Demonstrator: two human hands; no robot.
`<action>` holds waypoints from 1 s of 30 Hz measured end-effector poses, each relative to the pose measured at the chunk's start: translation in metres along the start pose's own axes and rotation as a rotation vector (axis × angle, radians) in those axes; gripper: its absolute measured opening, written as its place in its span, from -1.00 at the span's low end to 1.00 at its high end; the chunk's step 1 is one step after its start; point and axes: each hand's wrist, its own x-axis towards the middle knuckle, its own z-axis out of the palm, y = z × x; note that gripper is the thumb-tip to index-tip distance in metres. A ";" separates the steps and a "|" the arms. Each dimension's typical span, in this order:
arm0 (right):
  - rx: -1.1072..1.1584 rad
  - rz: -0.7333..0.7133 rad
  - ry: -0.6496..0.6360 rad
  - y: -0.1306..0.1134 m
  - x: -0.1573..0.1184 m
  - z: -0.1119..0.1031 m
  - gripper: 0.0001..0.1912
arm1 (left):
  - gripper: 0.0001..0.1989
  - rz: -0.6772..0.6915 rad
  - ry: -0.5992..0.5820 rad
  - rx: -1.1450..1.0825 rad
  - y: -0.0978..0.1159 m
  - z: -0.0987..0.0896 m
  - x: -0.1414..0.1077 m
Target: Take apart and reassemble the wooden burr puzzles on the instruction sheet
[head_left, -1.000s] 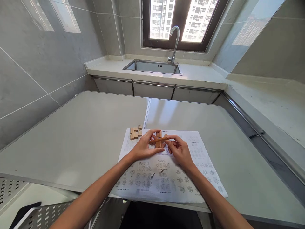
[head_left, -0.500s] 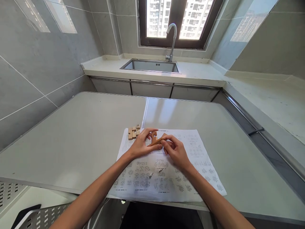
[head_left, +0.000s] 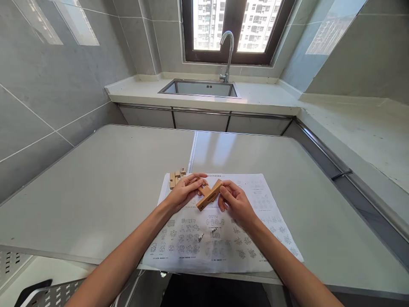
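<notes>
Between my hands, over the printed sheet, are orange-brown wooden puzzle pieces set crosswise. A long wooden puzzle piece [head_left: 209, 195] slants up to the right, with a dark mark on its side. A shorter wooden piece [head_left: 204, 190] crosses behind it. My left hand [head_left: 182, 192] pinches the left end of the shorter piece between thumb and fingers. My right hand [head_left: 237, 202] grips the upper right end of the long piece with thumb and forefinger. Just beyond my left hand, several paler notched wooden pieces [head_left: 173, 179] stand grouped, partly hidden by that hand.
The printed sheet [head_left: 255, 230] shows rows of line diagrams and has small torn spots near its middle. It lies on a pale table [head_left: 128, 170] with a centre seam. Farther off are a sink [head_left: 198, 88], a faucet [head_left: 228, 55] and a counter [head_left: 265, 91].
My left thumb has left the long piece's near end and moved up to the shorter piece. The long piece has turned, showing its marked side. The view has shifted slightly.
</notes>
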 end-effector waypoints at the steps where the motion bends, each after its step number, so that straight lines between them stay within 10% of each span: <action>1: -0.001 -0.002 -0.019 -0.001 0.000 0.000 -0.69 | -0.63 -0.002 0.007 -0.016 -0.001 0.000 0.001; 10: -0.056 0.008 -0.075 -0.010 -0.005 0.004 -0.62 | -0.68 0.112 0.186 0.167 0.003 0.000 0.002; 19: -0.312 -0.008 0.354 -0.003 0.007 -0.006 -0.65 | -0.63 0.251 0.132 0.902 0.001 0.005 -0.001; 30: -0.868 -0.074 0.472 0.010 0.012 -0.019 -0.69 | -0.72 0.276 0.168 1.125 -0.008 0.002 -0.003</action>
